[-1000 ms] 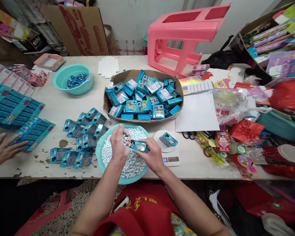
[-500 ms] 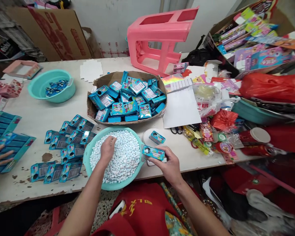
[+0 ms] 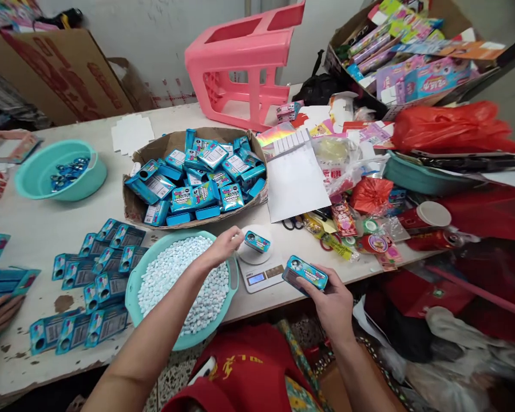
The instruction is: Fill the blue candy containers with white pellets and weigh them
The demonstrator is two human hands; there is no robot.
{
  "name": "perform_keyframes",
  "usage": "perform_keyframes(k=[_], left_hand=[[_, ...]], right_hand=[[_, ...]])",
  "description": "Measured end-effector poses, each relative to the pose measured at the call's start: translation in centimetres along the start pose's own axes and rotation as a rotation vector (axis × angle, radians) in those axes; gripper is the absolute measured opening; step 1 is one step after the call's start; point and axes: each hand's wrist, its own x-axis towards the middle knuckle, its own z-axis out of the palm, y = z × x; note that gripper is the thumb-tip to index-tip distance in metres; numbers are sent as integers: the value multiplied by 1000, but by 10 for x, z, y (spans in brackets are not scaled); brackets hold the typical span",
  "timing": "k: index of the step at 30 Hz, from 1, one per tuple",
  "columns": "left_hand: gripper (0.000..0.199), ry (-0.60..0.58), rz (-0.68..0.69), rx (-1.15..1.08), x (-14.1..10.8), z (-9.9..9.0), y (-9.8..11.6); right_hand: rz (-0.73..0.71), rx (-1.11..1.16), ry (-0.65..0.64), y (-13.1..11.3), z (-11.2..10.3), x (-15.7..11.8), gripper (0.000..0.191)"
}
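My left hand [image 3: 225, 246] is closed, its fingertips at the left end of a small blue candy tin [image 3: 257, 241] on the white round pan of a digital scale [image 3: 264, 277]. Whatever those fingers pinch is hidden. My right hand [image 3: 333, 300] grips another blue candy tin [image 3: 305, 274] in front of the scale; white candies show in its round opening. Under my left forearm stands a turquoise basin [image 3: 133, 292] full of small white candies [image 3: 167, 274]. Open blue tins [image 3: 107, 286] stand in rows to its left.
A cut-down cardboard box [image 3: 131, 197] of blue tins sits behind the basin. Farther left is a turquoise bowl [image 3: 98, 171] with shiny blue pieces. A co-worker's hand [image 3: 2, 317] touches blue trays at the left edge. Scissors [image 3: 292, 223], wrappers and a pink stool [image 3: 240, 54] lie beyond.
My left hand has moved from the candies in the basin rightward to the tin on the scale. My right hand has carried its tin right, away from the basin rim. The view has shifted right.
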Motion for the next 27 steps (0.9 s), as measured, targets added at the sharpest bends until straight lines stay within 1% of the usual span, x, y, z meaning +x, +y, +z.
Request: perform_keyframes(k=[2, 4, 5, 7, 8, 10, 12, 14, 16, 18, 21, 23, 25, 27], left_hand=[[22, 12, 65, 324, 21, 15, 5], [21, 38, 27, 581, 34, 25, 5], [21, 53, -7, 669, 38, 29, 4], [25, 75, -55, 777, 42, 33, 2], [27, 79, -59, 803, 43, 34, 1], [28, 78, -45, 819, 44, 35, -1], [25, 79, -34, 794, 45, 35, -1], [19, 85, -5, 698, 45, 33, -1], [17, 92, 33, 463, 44, 30, 0], [20, 104, 7, 82, 39, 22, 1], [21, 131, -108, -521, 22, 3, -4], [23, 162, -175, -780, 6, -12, -11], [22, 231, -241, -882, -9, -24, -19], [21, 277, -283, -849, -21, -29, -26]], right_hand=[[18, 2, 8, 4, -5, 3, 43], [38, 10, 8, 9, -11, 5, 43], [50, 15, 10, 11, -14, 7, 44], [70, 18, 19, 15, -18, 9, 45], [79, 18, 23, 17, -20, 11, 46], [91, 21, 30, 19, -22, 14, 47], [97, 23, 31, 20, -23, 18, 47], [96, 24, 32, 21, -22, 21, 48], [87, 25, 40, 22, -20, 25, 49], [77, 28, 57, 24, -19, 28, 50], [64, 30, 91, 25, -19, 31, 51], [56, 33, 121, 26, -21, 33, 51], [50, 33, 146, 27, -24, 34, 52], [52, 34, 159, 29, -27, 35, 52]])
